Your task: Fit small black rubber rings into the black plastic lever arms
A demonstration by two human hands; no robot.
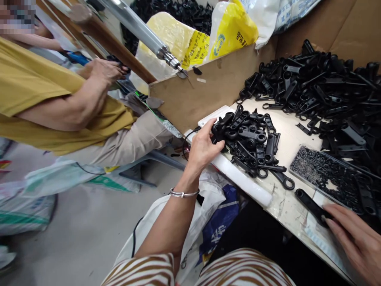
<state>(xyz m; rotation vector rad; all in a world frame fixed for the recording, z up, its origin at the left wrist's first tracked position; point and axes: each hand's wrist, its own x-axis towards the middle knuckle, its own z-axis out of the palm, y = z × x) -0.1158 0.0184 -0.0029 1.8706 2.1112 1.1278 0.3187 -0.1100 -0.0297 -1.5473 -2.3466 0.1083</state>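
Note:
My left hand (pixel 204 147), with a metal bangle on the wrist, reaches to the left end of a small pile of black plastic parts (pixel 253 137). Its thumb and index finger are apart at the pile's edge; its other fingers are partly hidden. Low at the right, my right hand (pixel 354 234) has its thumb and fingers around the near end of a long black part (pixel 311 204). That part has a round hole at its far end. Just beyond it, another black part with a ring end (pixel 288 182) lies on the table.
A clear tray (pixel 306 172) of tiny black pieces lies right. A large heap of black parts (pixel 327 91) fills the back right. A metal tool (pixel 149 35) hangs above the cardboard divider (pixel 208 85). A person in yellow (pixel 59 103) sits left.

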